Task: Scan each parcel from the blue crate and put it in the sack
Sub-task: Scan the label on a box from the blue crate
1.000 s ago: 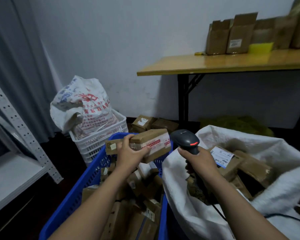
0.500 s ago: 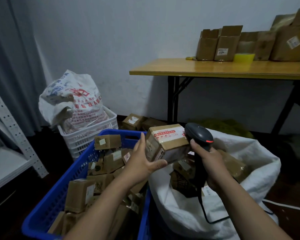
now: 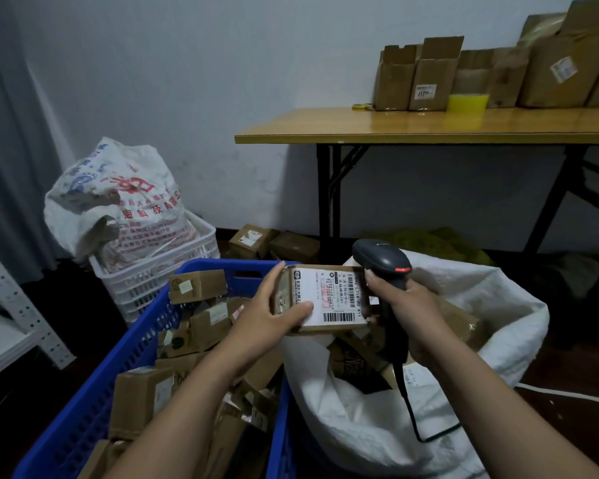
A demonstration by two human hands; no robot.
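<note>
Cardboard parcel (image 3: 329, 299) — left hand (image 3: 268, 314), glossy scanner (image 3: 382, 259) — right hand (image 3: 408, 309)

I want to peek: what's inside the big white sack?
Brown parcels lie inside the sack. The held parcel, the scanner and the right hand cover part of the opening, and anything deeper is hidden.

A parcel (image 3: 329, 299) is held by the left hand (image 3: 270, 312), with the thumb laid on its white label, which is turned up toward the camera. A black scanner (image 3: 381, 261) is gripped by the right hand (image 3: 408, 305) just beside the parcel's right edge, above the open white sack (image 3: 498, 305), in which more boxes are seen. The blue crate (image 3: 128, 361) at the left is filled with brown boxes. Behind it, a printed bag (image 3: 118, 202) is set in a white crate (image 3: 159, 271), and cardboard cartons (image 3: 429, 77) are lined up on the wooden surface (image 3: 429, 124).
</note>
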